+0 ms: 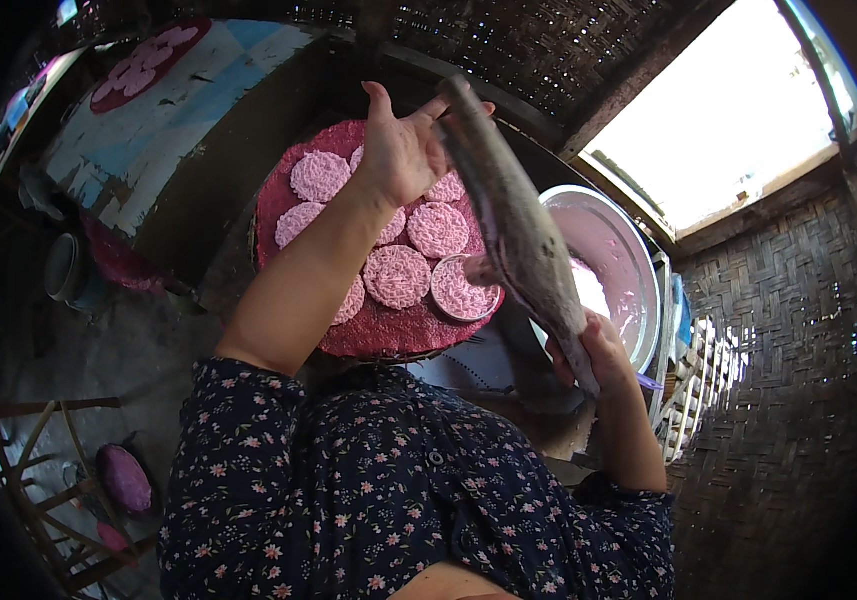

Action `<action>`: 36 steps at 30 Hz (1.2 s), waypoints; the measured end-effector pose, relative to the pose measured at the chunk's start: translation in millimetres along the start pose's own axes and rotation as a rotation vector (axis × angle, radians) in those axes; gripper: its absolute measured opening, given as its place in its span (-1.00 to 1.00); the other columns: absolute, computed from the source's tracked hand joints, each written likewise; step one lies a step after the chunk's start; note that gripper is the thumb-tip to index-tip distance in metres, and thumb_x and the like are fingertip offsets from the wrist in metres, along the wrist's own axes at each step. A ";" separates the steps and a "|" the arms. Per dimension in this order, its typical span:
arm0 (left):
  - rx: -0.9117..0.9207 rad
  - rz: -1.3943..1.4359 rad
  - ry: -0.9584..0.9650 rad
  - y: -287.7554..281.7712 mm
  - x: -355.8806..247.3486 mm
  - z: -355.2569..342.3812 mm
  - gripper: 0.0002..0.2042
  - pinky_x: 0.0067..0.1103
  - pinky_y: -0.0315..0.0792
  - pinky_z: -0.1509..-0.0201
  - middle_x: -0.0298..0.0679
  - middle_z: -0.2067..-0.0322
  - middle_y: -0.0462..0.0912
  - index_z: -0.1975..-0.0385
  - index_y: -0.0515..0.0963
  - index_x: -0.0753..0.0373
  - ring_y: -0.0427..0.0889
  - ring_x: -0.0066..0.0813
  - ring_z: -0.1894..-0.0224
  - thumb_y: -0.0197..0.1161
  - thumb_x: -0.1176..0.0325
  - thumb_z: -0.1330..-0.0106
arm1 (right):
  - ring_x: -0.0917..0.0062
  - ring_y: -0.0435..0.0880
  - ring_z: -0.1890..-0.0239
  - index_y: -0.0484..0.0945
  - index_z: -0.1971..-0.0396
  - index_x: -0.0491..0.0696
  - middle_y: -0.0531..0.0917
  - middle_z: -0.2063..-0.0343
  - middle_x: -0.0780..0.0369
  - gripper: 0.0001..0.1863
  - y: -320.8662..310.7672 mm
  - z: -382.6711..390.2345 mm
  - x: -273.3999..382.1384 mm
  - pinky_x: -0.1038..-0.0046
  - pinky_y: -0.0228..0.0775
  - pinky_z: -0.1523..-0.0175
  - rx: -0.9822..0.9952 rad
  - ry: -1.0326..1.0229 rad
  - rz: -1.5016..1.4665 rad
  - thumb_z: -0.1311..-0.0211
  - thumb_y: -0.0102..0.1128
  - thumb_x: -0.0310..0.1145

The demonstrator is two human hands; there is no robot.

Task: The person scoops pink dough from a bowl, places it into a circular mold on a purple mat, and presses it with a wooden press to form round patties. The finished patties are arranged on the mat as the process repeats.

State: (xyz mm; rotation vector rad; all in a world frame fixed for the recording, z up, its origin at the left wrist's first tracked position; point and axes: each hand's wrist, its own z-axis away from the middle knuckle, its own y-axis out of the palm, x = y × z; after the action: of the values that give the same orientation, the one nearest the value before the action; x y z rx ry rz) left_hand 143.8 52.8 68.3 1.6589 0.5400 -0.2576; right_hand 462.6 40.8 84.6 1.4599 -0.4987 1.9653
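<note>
My left hand [406, 150] is raised palm up, thumb stretched out and fingers spread, beside the upper end of a long, worn wooden tool [513, 225], which partly hides the fingertips. My right hand [588, 352] grips the narrower lower end of this tilted tool. A pink-stained part [481, 268] juts from its side over a metal ring [440, 308] holding pink noodle-like strands [463, 292]. Several round pink lacy cakes [395, 277] lie on a red-pink round tray [368, 340], partly hidden by my left forearm.
A large metal basin [630, 250] with pink-white mixture sits right, by a bright window [708, 110]. At upper left, another tray [143, 62] of pink pieces lies on a peeling board [198, 90]. A wooden frame [53, 480] and purple object [125, 478] are lower left; woven walls [768, 330] surround.
</note>
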 end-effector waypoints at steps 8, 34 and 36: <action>0.460 -2.254 -0.031 -12.7 48.4 72.9 -0.06 -0.01 -0.51 -0.35 -0.13 -0.36 -0.19 -0.28 0.12 0.23 -0.37 -0.18 -0.41 -0.47 -0.48 -0.11 | 0.56 0.46 0.72 0.44 0.33 -0.24 0.50 0.60 0.22 -0.28 -1.8 55.4 -61.3 0.59 0.28 0.70 -0.284 -0.256 -0.123 0.31 0.44 0.10; 0.610 -2.452 -0.101 -15.7 61.3 84.5 -0.18 0.03 -0.52 -0.33 -0.18 -0.38 -0.25 -0.31 0.09 -0.02 -0.42 -0.10 -0.41 -0.34 -0.44 -0.13 | 0.64 0.50 0.61 0.32 0.09 -0.24 0.53 0.47 0.25 -0.26 -15.2 115.0 -106.1 0.63 0.32 0.59 -0.385 -0.316 -0.283 0.20 0.43 -0.07; 0.630 -2.436 -0.005 -13.6 63.5 90.1 -0.19 0.04 -0.53 -0.32 -0.18 -0.38 -0.26 -0.31 0.09 -0.04 -0.43 -0.10 -0.40 -0.32 -0.44 -0.13 | 0.62 0.48 0.68 0.35 0.17 -0.21 0.52 0.51 0.23 -0.27 -14.8 116.8 -108.8 0.62 0.31 0.65 -0.440 -0.312 -0.243 0.22 0.43 0.01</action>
State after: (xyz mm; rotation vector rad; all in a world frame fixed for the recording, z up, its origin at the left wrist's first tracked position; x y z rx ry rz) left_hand 204.3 -21.4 12.0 0.5196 2.3650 -2.2472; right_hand 575.5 -50.8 17.2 1.4601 -0.7931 1.3393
